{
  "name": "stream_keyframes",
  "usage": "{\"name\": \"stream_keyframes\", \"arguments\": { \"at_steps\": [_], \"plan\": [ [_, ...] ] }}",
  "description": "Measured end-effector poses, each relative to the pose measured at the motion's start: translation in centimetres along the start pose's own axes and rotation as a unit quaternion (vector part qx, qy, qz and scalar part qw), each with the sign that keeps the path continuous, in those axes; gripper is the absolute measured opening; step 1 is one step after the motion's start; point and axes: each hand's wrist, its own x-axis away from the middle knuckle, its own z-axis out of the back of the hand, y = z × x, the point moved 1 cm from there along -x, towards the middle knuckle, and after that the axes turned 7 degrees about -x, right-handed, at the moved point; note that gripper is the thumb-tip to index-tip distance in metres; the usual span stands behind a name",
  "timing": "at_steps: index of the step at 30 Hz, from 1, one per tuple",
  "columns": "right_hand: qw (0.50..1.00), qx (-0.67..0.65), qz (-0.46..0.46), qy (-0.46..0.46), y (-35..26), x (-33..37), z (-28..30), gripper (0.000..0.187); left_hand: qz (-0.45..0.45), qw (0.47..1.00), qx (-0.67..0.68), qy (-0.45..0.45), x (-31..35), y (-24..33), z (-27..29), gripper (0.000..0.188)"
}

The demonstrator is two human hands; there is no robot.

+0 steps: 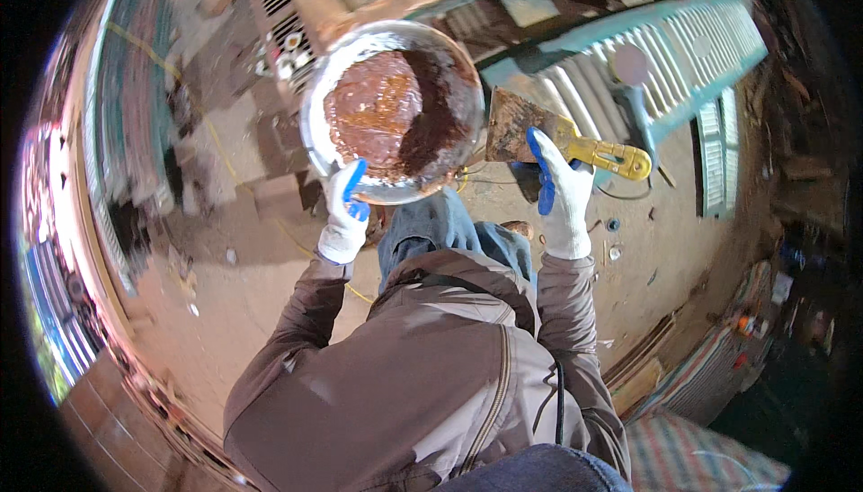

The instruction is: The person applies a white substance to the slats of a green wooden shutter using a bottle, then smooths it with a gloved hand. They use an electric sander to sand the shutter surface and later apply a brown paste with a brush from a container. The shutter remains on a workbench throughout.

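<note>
A round metal bowl (pixel 316 128) with thick brown paste (pixel 373 110) inside is held out in front of me. My left hand (pixel 343 218), in a white glove with blue finger coating, is closed on the bowl's near left rim; the fingers beneath are hidden. My right hand (pixel 566 191), gloved alike, grips a putty knife (pixel 514 128) by its yellow handle. The knife's wide blade is smeared brown and points left, just beside the bowl's right rim. Most of my right fingers are hidden behind the handle.
A green louvered shutter (pixel 701 51) lies at the far right, with a round-headed tool (pixel 631 69) by it. More slatted panels (pixel 135 87) stand at the left. A yellow cord (pixel 220 146) crosses the floor. Striped cloth (pixel 692 451) lies at the lower right.
</note>
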Motion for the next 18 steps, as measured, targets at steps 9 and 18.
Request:
{"name": "stream_keyframes", "arguments": {
  "at_steps": [9,18],
  "plan": [
    [0.867,0.357,0.333,0.099,-8.0,5.5,19.2,0.028,-0.004,0.942,0.232,-0.241,-1.0,18.8,-22.8,0.099],
    [0.695,0.637,0.283,0.179,-15.8,9.2,38.8,0.046,-0.075,0.903,0.252,-0.340,12.6,29.1,-43.7,0.096]
  ]
}}
